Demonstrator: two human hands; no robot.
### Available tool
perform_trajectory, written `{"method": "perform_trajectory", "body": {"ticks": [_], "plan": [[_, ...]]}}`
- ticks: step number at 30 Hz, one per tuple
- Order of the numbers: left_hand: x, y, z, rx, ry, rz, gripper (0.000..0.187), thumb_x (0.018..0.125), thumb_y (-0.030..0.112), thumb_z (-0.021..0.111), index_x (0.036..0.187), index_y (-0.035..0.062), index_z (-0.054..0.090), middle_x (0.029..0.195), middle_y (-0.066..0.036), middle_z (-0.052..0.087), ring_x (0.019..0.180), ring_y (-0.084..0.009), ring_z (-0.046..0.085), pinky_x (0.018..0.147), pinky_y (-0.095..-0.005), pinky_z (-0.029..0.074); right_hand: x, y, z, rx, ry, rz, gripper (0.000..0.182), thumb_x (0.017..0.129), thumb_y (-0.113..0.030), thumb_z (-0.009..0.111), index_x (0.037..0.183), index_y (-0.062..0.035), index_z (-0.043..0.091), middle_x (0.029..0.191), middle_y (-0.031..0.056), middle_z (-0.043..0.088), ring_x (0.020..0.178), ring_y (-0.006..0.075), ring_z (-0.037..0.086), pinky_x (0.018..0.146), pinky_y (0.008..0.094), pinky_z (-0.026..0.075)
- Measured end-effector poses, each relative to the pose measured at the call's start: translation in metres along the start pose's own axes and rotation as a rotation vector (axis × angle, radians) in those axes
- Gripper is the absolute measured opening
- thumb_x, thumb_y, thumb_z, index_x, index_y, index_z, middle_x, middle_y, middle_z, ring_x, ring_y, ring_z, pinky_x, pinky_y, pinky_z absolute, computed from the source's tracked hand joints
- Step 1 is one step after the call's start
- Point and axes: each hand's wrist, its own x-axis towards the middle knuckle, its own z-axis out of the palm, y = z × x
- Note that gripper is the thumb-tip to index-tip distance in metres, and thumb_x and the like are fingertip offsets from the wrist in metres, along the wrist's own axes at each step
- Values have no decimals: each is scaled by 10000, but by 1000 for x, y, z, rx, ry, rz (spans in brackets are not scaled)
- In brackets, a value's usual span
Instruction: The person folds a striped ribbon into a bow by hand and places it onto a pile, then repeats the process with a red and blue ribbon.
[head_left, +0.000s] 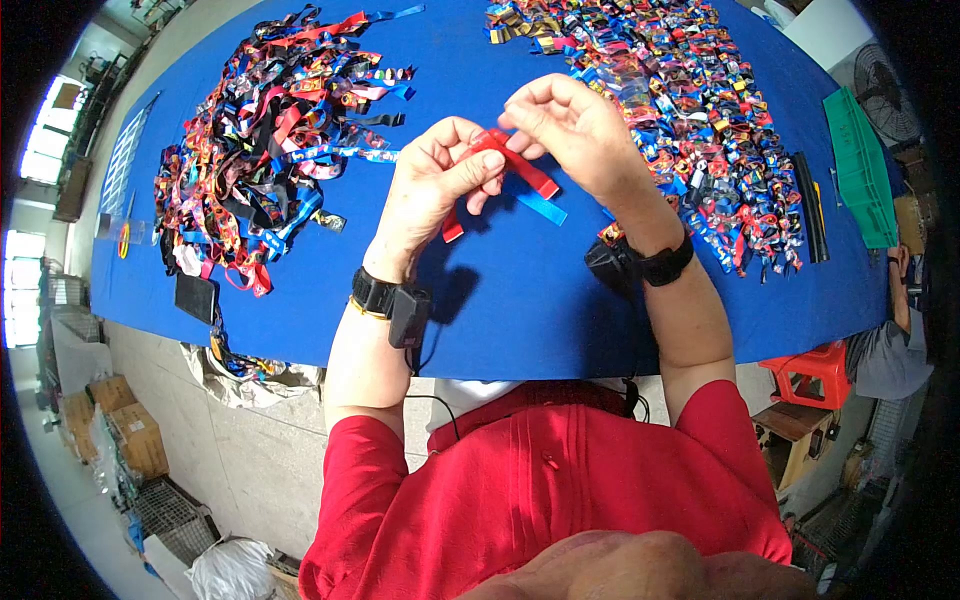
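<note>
Over the blue tablecloth, my left hand [447, 172] pinches a folded red ribbon [532, 176] between thumb and fingers. One short red end hangs below that hand, and another slants off to the right. A blue ribbon end [543, 207] sticks out under the red one. My right hand [572, 128] is curled close beside, its fingertips closed at the top of the red ribbon; the exact grip is partly hidden. A blue printed ribbon [345, 153] runs from the left pile toward my left hand.
On the left lies a tangled pile of printed ribbons [265, 130]. Rows of bundled ribbons [690, 120] cover the right side. A green crate [860, 165] stands at the right edge, a red stool [810, 375] below it. Another person's sleeve [890, 360] shows at far right.
</note>
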Motion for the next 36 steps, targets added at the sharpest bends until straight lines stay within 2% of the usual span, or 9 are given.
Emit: {"method": "perform_trajectory", "body": {"ticks": [1,2,6,15,18,24,30,33,36], "plan": [[-1,1,2,2,14,8,143,942,92,707,1015,35,599,806,-68,689,636,-83,615,515,-201,467,1,-1,0,-44,46,-26,194,954,-142,699,1047,17,638,893,68,698,796,98,662,704,241,548],[-1,2,5,4,25,15,138,944,93,704,1010,33,599,802,-69,688,632,-85,616,516,-202,469,3,10,3,-72,127,-98,218,965,-208,700,970,7,665,792,21,672,697,68,614,611,230,503],[0,-2,6,47,16,13,136,943,92,700,1002,38,591,779,-69,680,638,-87,621,494,-200,468,0,15,-2,-179,-16,72,341,969,-307,700,806,-8,690,643,-40,583,560,36,486,471,244,365],[1,0,6,6,-9,-16,122,987,120,641,1000,26,565,803,-128,697,584,-103,614,510,-215,481,1,5,-3,-11,-39,77,193,915,-175,744,952,9,701,788,39,709,677,61,632,607,215,513],[3,-1,5,-97,-23,-20,128,988,126,641,1002,26,563,813,-144,700,564,-118,613,508,-226,485,-2,-4,1,-128,-12,-64,172,899,-148,754,943,10,700,796,38,713,691,62,642,626,218,520],[5,-3,-4,-242,-10,3,121,973,115,660,1001,45,565,855,-149,706,597,-155,628,514,-248,493,-7,-20,4,-244,-127,-123,137,887,-96,747,953,16,702,821,55,726,722,66,662,656,214,526],[6,-7,-6,-264,30,79,162,956,105,679,1082,65,586,866,-125,688,592,-176,610,524,-271,481,-10,-21,4,-422,-107,-300,106,853,-82,749,896,11,723,817,81,712,745,131,679,675,272,538],[5,-4,-7,-234,22,61,151,933,69,704,967,60,557,907,-138,710,606,-160,608,547,-273,483,-10,-19,3,-493,-105,-368,91,846,-87,737,873,0,729,821,103,699,735,169,676,673,290,537],[7,-9,-12,-153,-7,87,189,910,81,733,958,79,550,852,-126,687,601,-165,601,531,-265,468,-9,-16,1,-508,-109,-331,93,839,-94,732,865,-5,729,820,113,695,722,183,676,668,292,535]]}}
